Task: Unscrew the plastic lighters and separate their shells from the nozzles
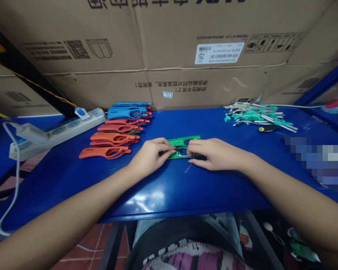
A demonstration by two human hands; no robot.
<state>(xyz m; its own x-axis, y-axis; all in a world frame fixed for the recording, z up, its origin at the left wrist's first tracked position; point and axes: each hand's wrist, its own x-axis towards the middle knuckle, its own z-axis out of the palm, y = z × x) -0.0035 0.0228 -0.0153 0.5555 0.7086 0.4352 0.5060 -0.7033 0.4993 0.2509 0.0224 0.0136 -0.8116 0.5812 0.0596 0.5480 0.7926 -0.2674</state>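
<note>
At the middle of the table, a green gas-lighter shell half (181, 151) is between my hands, with a thin white wire and a small dark part in it. My left hand (152, 154) is closed on its left end, thumb and forefinger pinched together. Curled around its right end is my right hand (211, 153), whose fingers hide much of the shell. A thin strand sticks out below the right fingertips. Just behind lies a second green shell half (183, 140), touching or very near my fingers. What each fingertip presses on is partly hidden.
Several orange and red lighter shells (104, 152) and blue ones (126, 112) lie in a row at left. A white power strip (59, 131) stands beyond them. At back right is a pile of metal tubes with green parts (259, 114), near a yellow-black tool (266, 129). Cardboard (169, 45) backs the table.
</note>
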